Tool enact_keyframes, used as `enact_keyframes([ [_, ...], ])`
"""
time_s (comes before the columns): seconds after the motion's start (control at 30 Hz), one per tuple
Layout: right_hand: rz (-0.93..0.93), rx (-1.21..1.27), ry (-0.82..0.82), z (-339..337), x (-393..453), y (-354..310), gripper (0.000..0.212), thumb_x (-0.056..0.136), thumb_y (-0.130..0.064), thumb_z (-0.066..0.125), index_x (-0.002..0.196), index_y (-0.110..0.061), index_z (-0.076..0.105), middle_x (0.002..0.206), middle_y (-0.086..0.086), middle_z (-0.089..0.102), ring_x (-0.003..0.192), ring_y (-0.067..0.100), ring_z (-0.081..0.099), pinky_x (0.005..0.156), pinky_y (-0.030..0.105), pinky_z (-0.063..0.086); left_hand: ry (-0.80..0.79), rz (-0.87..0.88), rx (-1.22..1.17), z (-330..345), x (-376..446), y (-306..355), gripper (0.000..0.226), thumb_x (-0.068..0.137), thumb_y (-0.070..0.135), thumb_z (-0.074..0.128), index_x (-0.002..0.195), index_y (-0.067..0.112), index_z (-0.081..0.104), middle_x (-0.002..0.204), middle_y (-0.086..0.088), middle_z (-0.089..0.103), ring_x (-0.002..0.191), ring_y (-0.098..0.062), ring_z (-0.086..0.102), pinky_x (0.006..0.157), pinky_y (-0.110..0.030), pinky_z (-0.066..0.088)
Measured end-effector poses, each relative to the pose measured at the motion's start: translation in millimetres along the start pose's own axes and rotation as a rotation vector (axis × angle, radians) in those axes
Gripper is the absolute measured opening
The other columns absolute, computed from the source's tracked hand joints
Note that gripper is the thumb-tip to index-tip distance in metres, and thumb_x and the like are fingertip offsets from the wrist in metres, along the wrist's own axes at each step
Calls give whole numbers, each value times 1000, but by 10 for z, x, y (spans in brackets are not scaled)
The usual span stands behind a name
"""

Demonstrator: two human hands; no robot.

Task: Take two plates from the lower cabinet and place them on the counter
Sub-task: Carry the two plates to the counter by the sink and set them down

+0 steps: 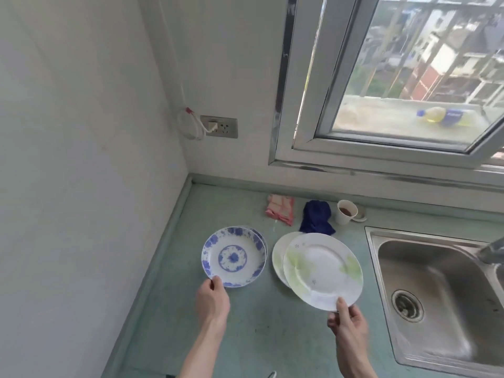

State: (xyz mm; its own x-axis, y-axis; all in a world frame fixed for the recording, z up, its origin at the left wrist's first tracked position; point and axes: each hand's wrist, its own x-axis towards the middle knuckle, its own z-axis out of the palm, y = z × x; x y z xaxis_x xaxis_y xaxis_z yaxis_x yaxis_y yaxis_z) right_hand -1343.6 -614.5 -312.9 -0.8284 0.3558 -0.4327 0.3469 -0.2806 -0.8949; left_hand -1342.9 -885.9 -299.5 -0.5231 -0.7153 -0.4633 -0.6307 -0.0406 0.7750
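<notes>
With my left hand [212, 297] I pinch the near rim of the blue-patterned plate [233, 257] and with my right hand [347, 321] that of the green-flowered plate [323, 270], both left of the sink [425, 282] above the counter [245, 323], each extending away from my fingers over one matching plate, four plates counted.

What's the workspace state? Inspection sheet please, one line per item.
Surface: green counter, sink at right.
Job's things: blue plate and green plate, each above a similar plate.
Clutter: pink cloth, navy cloth, paper cup.
Hands: left hand pinches blue plate's rim; right hand pinches green plate's rim.
Cables: white cable coiled at wall socket.
Surroundings: window, bottle on the ledge outside.
</notes>
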Motion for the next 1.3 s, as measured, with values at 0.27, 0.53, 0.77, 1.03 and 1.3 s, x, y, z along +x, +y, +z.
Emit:
enact_keyframes([
  [0.27,72,-31,14,298,189,81,23,105,-17,57,118,0,65,63,2,47,51,9,45,46,19,43,-28,-63,49,260,352,58,44,105,27,43,65,10,40,61,-7,46,55,-23,38,55,-33,26],
  [0.53,105,-73,16,401,290,120,23,105,-19,56,121,-4,65,68,4,47,56,11,45,49,20,43,-31,-120,60,406,508,-4,46,107,26,43,64,11,42,60,-6,47,55,-22,38,56,-33,26],
  [0.77,106,-79,19,371,358,106,22,106,-18,56,119,-3,65,68,3,47,51,8,44,48,19,40,-25,-119,105,473,580,-83,46,107,28,43,64,9,46,62,-8,52,55,-24,43,58,-33,30],
  [1.03,108,-103,24,348,474,176,17,105,-17,58,112,-5,67,60,-5,54,51,6,47,49,19,42,-3,-62,146,530,584,-108,46,108,27,43,67,8,49,61,-6,54,54,-22,45,54,-31,30],
  [1.3,151,-141,34,323,580,233,16,104,-17,58,109,-5,68,69,-1,55,55,9,50,51,19,46,17,-94,229,565,692,-160,50,108,38,44,66,12,53,61,-6,57,55,-23,49,55,-30,34],
])
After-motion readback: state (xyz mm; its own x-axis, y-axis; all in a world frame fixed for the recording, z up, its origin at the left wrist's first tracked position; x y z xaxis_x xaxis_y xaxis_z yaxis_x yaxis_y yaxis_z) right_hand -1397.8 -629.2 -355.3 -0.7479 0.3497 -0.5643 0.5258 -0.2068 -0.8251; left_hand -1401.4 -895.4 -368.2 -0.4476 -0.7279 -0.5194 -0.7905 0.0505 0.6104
